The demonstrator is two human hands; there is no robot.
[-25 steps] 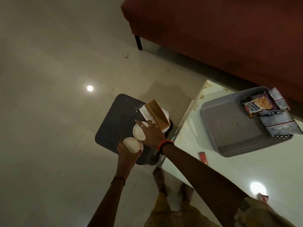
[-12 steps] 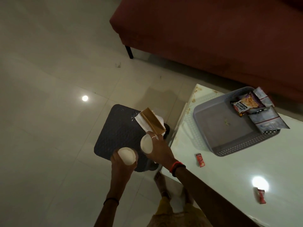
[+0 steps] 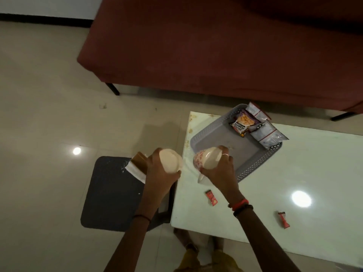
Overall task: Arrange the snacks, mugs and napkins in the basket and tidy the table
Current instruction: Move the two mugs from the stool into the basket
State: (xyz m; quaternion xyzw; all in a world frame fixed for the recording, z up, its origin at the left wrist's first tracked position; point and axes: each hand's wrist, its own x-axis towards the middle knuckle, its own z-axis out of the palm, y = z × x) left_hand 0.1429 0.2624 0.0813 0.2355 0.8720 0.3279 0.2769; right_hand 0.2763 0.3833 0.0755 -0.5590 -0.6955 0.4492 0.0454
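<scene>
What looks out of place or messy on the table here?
On the white table, one red sachet lies loose just in front of the grey basket, and a second red sachet lies farther right. The table's far left corner shows brownish stains.

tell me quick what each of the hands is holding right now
Left hand: closed around a white mug.
Right hand: closed around a red-patterned mug, at the grey basket's near corner.

From here I see a thin dark band behind the left hand. Red and dark bands sit behind the right hand, which wears a pale ring. At bottom centre is what may be yellow clothing.
</scene>
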